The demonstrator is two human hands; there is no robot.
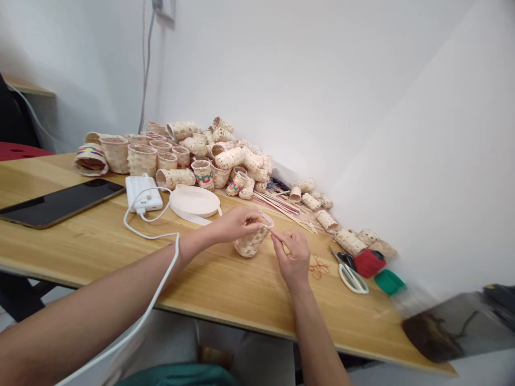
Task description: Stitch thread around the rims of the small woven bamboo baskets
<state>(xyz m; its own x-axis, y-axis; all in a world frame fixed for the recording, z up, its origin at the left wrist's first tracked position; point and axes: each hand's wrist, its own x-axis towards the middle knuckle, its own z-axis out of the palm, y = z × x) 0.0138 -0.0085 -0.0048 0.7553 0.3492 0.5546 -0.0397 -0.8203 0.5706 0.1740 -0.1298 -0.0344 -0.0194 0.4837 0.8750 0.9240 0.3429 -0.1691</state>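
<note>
A small woven basket [250, 244] of pale strips leans slightly on the wooden table [225, 284] in front of me. Its rim is bound with a pinkish wrapping. My left hand [237, 222] grips the basket at its rim from the left, fingers over the edge. On the right side of the rim, my right hand [293, 254] is closed in a pinch, thumb against forefinger. What it pinches is too small to make out. Orange thread [319, 266] lies loosely tangled on the table to the right of that hand.
A heap of woven baskets [140, 159] lines the wall. Nearer are a tablet [60, 202], a white power bank [144, 194] with its cable across my left forearm, and a ribbon roll [195, 202]. Rightward lie thin strips [281, 206], scissors [353, 279], red thread [369, 262] and green tape [389, 282].
</note>
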